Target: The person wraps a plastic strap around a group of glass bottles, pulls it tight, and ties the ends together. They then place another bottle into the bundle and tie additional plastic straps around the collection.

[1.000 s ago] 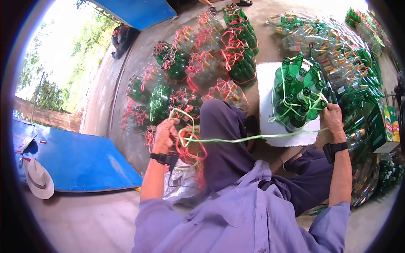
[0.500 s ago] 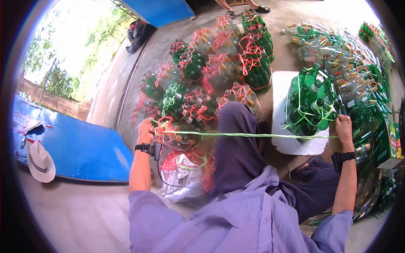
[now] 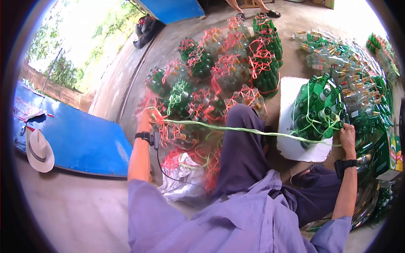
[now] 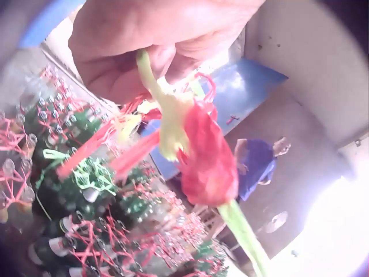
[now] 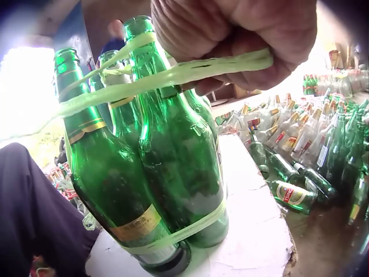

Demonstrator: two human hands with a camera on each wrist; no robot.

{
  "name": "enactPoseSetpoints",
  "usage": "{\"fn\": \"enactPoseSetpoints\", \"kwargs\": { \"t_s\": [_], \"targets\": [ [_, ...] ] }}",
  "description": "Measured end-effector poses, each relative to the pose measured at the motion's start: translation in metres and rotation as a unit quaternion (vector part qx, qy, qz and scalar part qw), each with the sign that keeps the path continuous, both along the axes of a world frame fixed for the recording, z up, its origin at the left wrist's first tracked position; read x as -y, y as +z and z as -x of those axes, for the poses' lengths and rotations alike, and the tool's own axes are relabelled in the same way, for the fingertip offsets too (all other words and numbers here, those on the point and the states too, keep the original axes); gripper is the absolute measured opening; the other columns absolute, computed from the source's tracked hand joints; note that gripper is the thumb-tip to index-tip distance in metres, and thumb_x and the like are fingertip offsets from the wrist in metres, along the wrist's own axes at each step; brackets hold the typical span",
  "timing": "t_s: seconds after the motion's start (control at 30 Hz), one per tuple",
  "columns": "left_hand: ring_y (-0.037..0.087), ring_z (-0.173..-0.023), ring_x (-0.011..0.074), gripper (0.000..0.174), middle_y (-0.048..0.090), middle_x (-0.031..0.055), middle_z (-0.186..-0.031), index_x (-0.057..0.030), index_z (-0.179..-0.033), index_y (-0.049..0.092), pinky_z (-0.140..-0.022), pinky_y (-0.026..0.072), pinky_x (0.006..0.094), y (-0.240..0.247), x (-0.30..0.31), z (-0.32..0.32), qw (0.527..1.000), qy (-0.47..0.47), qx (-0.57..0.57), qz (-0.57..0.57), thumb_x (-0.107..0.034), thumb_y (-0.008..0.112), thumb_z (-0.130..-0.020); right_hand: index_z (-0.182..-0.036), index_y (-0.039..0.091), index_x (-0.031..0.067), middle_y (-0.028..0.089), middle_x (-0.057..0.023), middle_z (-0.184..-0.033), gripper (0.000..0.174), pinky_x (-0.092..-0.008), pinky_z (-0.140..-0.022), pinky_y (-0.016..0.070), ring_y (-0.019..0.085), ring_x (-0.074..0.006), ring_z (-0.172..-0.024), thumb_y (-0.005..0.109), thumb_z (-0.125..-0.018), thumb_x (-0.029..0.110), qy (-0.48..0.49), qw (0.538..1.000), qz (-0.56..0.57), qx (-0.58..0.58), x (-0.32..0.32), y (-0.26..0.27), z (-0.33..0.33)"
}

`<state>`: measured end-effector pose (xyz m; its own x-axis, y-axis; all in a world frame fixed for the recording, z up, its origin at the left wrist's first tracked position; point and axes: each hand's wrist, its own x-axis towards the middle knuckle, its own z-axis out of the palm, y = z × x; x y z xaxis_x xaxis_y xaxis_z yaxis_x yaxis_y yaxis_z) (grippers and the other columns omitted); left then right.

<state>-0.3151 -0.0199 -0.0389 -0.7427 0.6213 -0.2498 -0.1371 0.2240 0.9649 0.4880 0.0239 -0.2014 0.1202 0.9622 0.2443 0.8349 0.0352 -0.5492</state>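
The left hand is held out at the left, its curled fingers pinching a pale green cord knotted with red cord. From there a pale green strand runs over the raised knee to the right hand. In the right wrist view the right hand grips a flat green strand beside the bottle necks. Upright green bottles, bound with green cord around their necks and lower down, stand on a white board.
Bundles of bottles tied with red cord stand ahead of the knee. Loose bottles lie at the right near a green carton. A white bag lies below the left hand. A hat is beside a blue panel.
The left hand has moved outward to the left, drawing the green strand out across the knee; the strand now sags slightly. The head view has shifted, and the right hand stays by the bundle.
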Motion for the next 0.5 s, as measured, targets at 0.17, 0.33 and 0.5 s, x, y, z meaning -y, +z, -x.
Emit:
{"fn": "enactPoseSetpoints", "kwargs": {
  "t_s": [0.17,0.33,0.5],
  "targets": [
    [0.039,-0.044,0.0024,0.018,0.048,-0.0048,-0.06,-0.0032,-0.089,0.063,-0.038,0.0291,0.0194,0.001,-0.022,-0.062,0.972,-0.228,0.058,-0.002,-0.015,0.053,-0.098,-0.075,0.059,-0.0086,0.056,-0.0289,-0.069,0.012,-0.0467,-0.06,0.0428,0.058,-0.0412,-0.062,0.054,-0.078,0.002,-0.005,1.0,0.018,0.005,0.001,-0.003,0.002],
    [0.039,-0.042,0.0007,0.026,0.054,-0.0023,-0.061,-0.0007,-0.096,0.066,-0.037,0.0269,0.0152,0.012,-0.032,-0.167,0.932,-0.361,0.04,-0.022,-0.018,0.049,-0.102,-0.072,0.058,-0.0068,0.055,-0.0281,-0.068,0.014,-0.0469,-0.06,0.0438,0.059,-0.0397,-0.061,0.056,-0.081,0.004,-0.006,1.0,0.009,0.008,0.004,-0.004,0.003],
    [0.047,-0.043,0.0038,0.033,0.07,0.0077,-0.075,0.0004,-0.099,0.067,-0.041,0.0377,0.0189,0.019,-0.029,-0.247,0.905,-0.417,0.081,-0.007,-0.023,0.045,-0.106,-0.073,0.061,-0.0071,0.057,-0.0285,-0.068,0.023,-0.0448,-0.059,0.0481,0.063,-0.042,-0.063,0.059,-0.084,0.013,-0.018,1.0,0.006,-0.001,0.015,0.017,0.015]
  ]
}}
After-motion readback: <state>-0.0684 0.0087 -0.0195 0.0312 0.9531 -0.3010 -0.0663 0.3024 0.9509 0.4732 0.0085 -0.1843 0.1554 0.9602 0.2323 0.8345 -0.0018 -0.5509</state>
